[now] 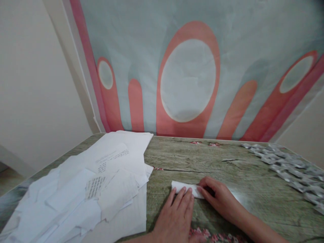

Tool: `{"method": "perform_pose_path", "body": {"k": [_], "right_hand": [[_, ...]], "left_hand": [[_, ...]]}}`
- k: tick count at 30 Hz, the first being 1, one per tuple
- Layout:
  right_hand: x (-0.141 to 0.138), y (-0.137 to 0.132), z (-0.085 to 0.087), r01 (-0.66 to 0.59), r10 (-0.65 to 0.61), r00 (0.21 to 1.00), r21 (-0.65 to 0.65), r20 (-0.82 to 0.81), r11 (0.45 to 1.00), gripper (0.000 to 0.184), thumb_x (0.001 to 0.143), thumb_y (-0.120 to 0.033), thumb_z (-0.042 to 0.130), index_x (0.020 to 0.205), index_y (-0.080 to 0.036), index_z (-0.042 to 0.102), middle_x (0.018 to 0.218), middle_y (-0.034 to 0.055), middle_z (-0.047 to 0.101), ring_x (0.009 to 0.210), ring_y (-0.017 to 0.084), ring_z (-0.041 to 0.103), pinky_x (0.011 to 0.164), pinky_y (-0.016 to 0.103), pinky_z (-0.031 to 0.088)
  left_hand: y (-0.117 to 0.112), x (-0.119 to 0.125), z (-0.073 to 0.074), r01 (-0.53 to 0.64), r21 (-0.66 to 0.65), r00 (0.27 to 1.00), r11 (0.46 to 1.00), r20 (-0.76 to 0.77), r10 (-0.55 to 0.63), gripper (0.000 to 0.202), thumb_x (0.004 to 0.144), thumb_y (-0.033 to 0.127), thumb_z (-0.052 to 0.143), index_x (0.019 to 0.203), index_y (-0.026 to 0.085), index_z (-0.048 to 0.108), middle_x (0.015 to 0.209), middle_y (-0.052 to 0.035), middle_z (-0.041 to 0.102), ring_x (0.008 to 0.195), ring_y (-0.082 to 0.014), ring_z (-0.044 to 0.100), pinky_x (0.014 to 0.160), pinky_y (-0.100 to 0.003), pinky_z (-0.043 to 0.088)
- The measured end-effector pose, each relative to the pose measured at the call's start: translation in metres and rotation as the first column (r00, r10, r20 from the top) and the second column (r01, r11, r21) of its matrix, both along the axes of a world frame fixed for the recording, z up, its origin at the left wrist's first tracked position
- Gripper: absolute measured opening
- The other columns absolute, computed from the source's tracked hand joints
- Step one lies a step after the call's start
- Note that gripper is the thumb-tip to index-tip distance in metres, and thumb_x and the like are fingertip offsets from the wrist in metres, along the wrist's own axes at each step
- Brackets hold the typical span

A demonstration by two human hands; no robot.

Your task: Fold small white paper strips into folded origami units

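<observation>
A white strip of folded paper [180, 185] lies on the wood-patterned table in front of me. My left hand [175, 212] rests flat with its fingers stretched out, the fingertips touching the near edge of the strip. At the strip's right end, my right hand [215, 194] pinches the paper between thumb and curled fingers. Part of the strip is hidden beneath the fingers of both hands.
A large loose heap of white paper sheets [76, 192], some printed, covers the table's left side. Several folded grey-white paper pieces [286, 165] lie in rows at the right. Behind the table [177, 155] hangs a grey-green and red printed backdrop [141, 40].
</observation>
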State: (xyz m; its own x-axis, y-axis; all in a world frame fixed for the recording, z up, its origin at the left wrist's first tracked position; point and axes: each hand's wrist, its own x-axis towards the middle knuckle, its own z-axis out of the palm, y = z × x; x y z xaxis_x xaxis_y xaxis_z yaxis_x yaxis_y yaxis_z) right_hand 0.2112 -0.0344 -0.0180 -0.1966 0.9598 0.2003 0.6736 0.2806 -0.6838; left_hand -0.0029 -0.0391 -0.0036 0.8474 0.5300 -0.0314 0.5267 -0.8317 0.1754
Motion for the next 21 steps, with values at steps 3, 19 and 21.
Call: {"method": "perform_pose_path", "body": {"k": [3,19,21], "right_hand": [[0.001,0.000,-0.001,0.000,0.000,1.000,0.015,0.013,1.000,0.019,0.088,-0.031,0.043,0.077,-0.021,0.053,0.073,0.0021,0.057,0.067,0.016,0.055,0.063,0.028,0.044],[-0.006,-0.002,-0.003,-0.044,0.043,0.999,0.082,0.012,0.996,0.021,0.090,-0.027,0.043,0.104,-0.022,0.058,0.100,0.0092,0.053,0.093,0.021,0.052,0.083,0.036,0.045],[-0.007,0.000,-0.003,-0.044,0.041,0.999,0.090,0.031,0.995,0.022,0.090,-0.026,0.044,0.105,-0.022,0.059,0.101,0.0096,0.053,0.097,0.023,0.050,0.086,0.040,0.043]], "left_hand": [[0.002,-0.001,-0.005,0.007,0.002,1.000,1.000,0.010,-0.007,0.070,0.089,0.056,0.027,0.141,0.009,0.019,0.148,-0.0130,0.014,0.136,-0.0280,0.012,0.110,-0.047,0.015],[0.007,-0.002,-0.015,0.031,0.029,0.998,0.999,0.050,-0.032,0.067,0.091,0.050,0.027,0.142,0.008,0.017,0.148,-0.0126,0.014,0.136,-0.0287,0.011,0.110,-0.048,0.015],[0.008,-0.001,-0.018,0.032,0.053,0.998,0.998,0.058,-0.035,0.063,0.092,0.046,0.026,0.141,0.009,0.019,0.147,-0.0118,0.017,0.136,-0.0282,0.013,0.110,-0.048,0.017]]}}
